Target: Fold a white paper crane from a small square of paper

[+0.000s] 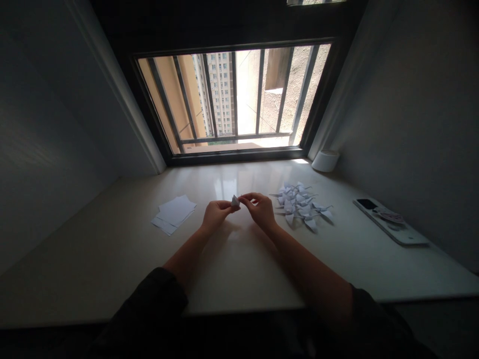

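Between my two hands, above the middle of the white sill, is a small folded paper crane (pixel 235 201). My left hand (pixel 217 214) pinches its body from the left. The fingers of my right hand (pixel 259 207) are closed at its right side, on a thin pointed end. Finer folds are too small to make out. To the right of my right hand lies a pile of finished white paper cranes (pixel 299 204). Left of my left hand rest several flat white paper sheets (pixel 175 212), loosely stacked.
A phone (pixel 391 222) in a case with a round grip lies at the right by the wall. A white cylindrical object (pixel 325 161) stands in the back right corner. Behind the sill (pixel 239 279) is a barred window (pixel 235 99); walls close in both sides.
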Demonstrator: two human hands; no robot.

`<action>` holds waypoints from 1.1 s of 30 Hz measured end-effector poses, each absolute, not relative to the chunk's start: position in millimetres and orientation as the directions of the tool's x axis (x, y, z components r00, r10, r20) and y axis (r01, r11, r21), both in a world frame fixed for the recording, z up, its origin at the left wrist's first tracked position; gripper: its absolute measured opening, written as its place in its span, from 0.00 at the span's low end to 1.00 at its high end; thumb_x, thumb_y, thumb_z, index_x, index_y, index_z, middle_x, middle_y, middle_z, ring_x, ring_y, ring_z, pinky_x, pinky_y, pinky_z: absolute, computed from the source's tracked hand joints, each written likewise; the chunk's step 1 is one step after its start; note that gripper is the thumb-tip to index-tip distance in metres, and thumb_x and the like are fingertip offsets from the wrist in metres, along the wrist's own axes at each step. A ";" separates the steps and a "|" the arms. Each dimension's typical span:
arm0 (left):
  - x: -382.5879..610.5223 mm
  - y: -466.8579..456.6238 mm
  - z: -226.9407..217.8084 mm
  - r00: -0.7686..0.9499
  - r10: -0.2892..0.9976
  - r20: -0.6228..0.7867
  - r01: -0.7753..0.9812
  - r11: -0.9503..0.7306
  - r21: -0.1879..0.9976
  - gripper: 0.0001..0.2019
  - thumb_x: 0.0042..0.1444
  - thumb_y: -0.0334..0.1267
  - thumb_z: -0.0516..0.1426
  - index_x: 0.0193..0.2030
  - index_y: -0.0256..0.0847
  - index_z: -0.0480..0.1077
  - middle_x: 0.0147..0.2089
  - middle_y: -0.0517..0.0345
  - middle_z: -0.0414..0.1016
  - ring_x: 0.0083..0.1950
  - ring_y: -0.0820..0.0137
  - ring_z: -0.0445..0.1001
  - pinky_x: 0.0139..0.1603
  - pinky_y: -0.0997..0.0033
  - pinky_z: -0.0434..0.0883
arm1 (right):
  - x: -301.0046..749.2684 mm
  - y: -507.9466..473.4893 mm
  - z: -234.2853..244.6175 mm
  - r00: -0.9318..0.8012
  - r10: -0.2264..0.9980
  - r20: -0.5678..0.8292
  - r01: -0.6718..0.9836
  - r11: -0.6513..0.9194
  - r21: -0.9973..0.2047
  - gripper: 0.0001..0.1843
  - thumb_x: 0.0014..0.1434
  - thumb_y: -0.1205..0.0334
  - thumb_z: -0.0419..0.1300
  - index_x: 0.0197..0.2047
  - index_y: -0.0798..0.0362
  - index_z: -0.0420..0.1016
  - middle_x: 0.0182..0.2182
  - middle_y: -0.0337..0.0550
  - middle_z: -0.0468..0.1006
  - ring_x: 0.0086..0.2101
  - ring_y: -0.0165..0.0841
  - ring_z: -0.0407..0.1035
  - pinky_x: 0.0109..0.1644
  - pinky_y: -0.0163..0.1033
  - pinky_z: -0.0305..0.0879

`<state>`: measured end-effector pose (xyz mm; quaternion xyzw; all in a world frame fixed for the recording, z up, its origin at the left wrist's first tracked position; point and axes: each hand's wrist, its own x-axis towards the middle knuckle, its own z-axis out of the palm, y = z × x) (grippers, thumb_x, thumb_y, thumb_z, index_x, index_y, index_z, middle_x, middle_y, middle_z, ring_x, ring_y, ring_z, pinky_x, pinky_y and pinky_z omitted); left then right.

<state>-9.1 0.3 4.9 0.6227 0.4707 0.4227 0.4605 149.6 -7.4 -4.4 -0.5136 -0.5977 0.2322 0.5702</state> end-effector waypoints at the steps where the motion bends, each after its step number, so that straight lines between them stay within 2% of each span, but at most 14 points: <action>1: -8.9 0.4 5.5 0.193 0.978 0.085 0.206 -0.125 0.971 0.15 0.40 0.47 0.65 0.31 0.39 0.80 0.29 0.53 0.80 0.34 0.64 0.75 0.38 0.68 0.67 | 149.5 -7.2 -4.6 0.182 0.881 0.437 0.334 0.362 -0.870 0.07 0.51 0.55 0.63 0.30 0.47 0.81 0.30 0.40 0.82 0.33 0.37 0.74 0.37 0.41 0.66; 4: -8.1 0.3 6.2 0.172 0.984 0.043 0.210 -0.079 0.974 0.16 0.42 0.49 0.63 0.31 0.38 0.80 0.29 0.52 0.79 0.33 0.66 0.74 0.36 0.69 0.65 | 149.3 -5.9 -6.2 0.206 0.891 0.405 0.285 0.341 -0.896 0.09 0.51 0.54 0.63 0.30 0.49 0.80 0.31 0.41 0.82 0.33 0.37 0.74 0.37 0.40 0.65; 7: -7.8 0.6 4.7 0.170 0.985 0.007 0.177 -0.037 0.983 0.18 0.43 0.51 0.63 0.33 0.39 0.80 0.34 0.50 0.80 0.36 0.66 0.74 0.36 0.69 0.65 | 148.7 -3.9 -8.3 0.226 0.899 0.376 0.229 0.326 -0.917 0.11 0.51 0.52 0.62 0.30 0.50 0.80 0.31 0.42 0.82 0.33 0.36 0.74 0.36 0.39 0.65; 12: -8.0 2.5 -0.3 0.144 0.989 0.036 0.121 -0.054 0.991 0.19 0.42 0.52 0.64 0.35 0.39 0.79 0.34 0.50 0.80 0.37 0.65 0.74 0.36 0.69 0.66 | 148.1 -2.6 -8.4 0.172 0.921 0.350 0.170 0.322 -0.931 0.13 0.51 0.50 0.61 0.31 0.51 0.78 0.30 0.42 0.81 0.33 0.35 0.74 0.36 0.38 0.65; 19: -7.1 2.2 -0.8 0.078 0.995 0.062 0.085 -0.068 0.994 0.20 0.41 0.54 0.64 0.33 0.38 0.79 0.33 0.50 0.79 0.37 0.65 0.74 0.36 0.69 0.67 | 148.7 -2.6 -9.3 0.089 0.926 0.366 0.220 0.340 -0.914 0.14 0.50 0.48 0.62 0.32 0.50 0.77 0.32 0.42 0.81 0.34 0.35 0.73 0.37 0.39 0.64; 25: -6.4 1.9 -1.7 0.054 0.998 0.023 0.053 -0.026 0.998 0.21 0.39 0.54 0.65 0.33 0.37 0.79 0.31 0.49 0.79 0.37 0.64 0.75 0.37 0.67 0.67 | 146.2 -1.7 -14.2 0.046 0.919 0.393 0.298 0.362 -0.883 0.14 0.55 0.49 0.58 0.32 0.51 0.76 0.31 0.42 0.80 0.34 0.35 0.71 0.37 0.40 0.64; 29: -4.6 1.3 -2.9 0.071 0.997 -0.033 0.020 0.031 0.999 0.21 0.40 0.54 0.65 0.34 0.38 0.79 0.34 0.48 0.79 0.41 0.63 0.75 0.39 0.67 0.67 | 144.7 -3.8 -14.5 0.080 0.866 0.493 0.401 0.425 -0.812 0.10 0.57 0.54 0.57 0.32 0.49 0.75 0.31 0.42 0.79 0.36 0.37 0.68 0.41 0.43 0.64; 33: -1.3 -1.8 -0.8 0.088 0.991 -0.099 -0.059 0.105 0.993 0.21 0.40 0.53 0.65 0.36 0.38 0.78 0.39 0.46 0.79 0.45 0.61 0.74 0.41 0.67 0.66 | 144.0 -5.4 -13.2 0.097 0.840 0.534 0.437 0.446 -0.781 0.09 0.58 0.56 0.57 0.31 0.49 0.75 0.31 0.43 0.78 0.37 0.38 0.68 0.43 0.44 0.64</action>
